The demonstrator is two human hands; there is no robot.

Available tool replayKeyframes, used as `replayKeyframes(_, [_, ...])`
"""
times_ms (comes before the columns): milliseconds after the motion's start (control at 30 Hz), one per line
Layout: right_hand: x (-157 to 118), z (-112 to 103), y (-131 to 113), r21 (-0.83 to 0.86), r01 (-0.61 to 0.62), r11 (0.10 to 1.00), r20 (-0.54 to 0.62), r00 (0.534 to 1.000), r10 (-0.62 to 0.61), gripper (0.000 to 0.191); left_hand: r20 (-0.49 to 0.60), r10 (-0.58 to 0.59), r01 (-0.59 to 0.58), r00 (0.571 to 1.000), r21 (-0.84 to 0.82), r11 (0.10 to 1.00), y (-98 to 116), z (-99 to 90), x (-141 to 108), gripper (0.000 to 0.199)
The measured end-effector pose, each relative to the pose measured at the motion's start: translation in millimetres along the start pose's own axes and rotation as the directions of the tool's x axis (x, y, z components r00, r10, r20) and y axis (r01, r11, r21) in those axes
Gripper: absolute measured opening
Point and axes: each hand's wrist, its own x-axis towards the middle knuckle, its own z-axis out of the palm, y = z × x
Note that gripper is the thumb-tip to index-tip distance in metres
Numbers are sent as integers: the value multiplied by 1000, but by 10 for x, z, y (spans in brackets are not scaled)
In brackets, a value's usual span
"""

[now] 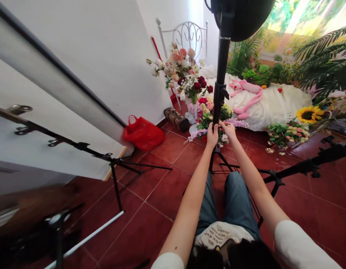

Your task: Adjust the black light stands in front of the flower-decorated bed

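Observation:
In front of me stands a black light stand (220,74) with a large dark lamp head (242,16) on top. My left hand (212,136) is wrapped around the lower part of its pole, thumb up along the near side. Just to the right, my right hand (228,130) is closed with its fingertips against the same pole. Whatever those fingertips pinch is too small to make out. Higher on the pole sits a black clamp knob (226,93). The stand's legs spread on the floor by my knees.
A red plastic bag (143,133) lies by the wall. Artificial flowers (181,61) crowd a white metal headboard (191,35). A pink plush toy (249,89) rests on white cloth (284,106). Other stands rise at left (91,149) and right (307,164), their legs across red tiles.

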Motion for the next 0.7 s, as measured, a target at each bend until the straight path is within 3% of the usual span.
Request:
replayKeyframes(167, [-475, -379, -52, -21, -82, 996, 55, 995, 83, 11, 35, -19, 19, 999, 6, 1000, -5, -15, 0, 63])
replayKeyframes(267, [-847, -848, -52, -46, -121, 992, 79, 989, 124, 6, -16, -20, 21, 1000, 25, 999, 10, 7, -26, 62])
replayKeyframes(367, [-1187, -1425, 0, -91, -176, 980, 39, 983, 180, 6, -145, 11, 1, 989, 86, 996, 55, 76, -162, 55])
replayKeyframes(433, [-1385, -1814, 65, -58, -195, 979, -42, 980, 193, 9, -314, 26, 25, 949, 158, 987, 76, 167, -344, 50])
replayKeyframes(533, [-1634, -2322, 167, 62, -205, 977, -179, 960, 213, 10, -565, -11, 164, 825, 220, 962, 43, 409, -710, 47])
replayKeyframes(567, [-1705, -2459, 187, 100, -204, 974, -221, 950, 221, 8, -569, -30, 191, 822, 224, 956, 16, 520, -834, 46])
replayKeyframes(600, [-1768, -2578, 192, 135, -201, 970, -256, 939, 230, 7, -528, -47, 192, 848, 224, 955, -12, 646, -949, 45])
replayKeyframes(700, [-1921, -2829, 105, 239, -201, 950, -335, 901, 275, 12, -190, -93, 122, 977, 146, 982, -52, 1103, -1207, 37])
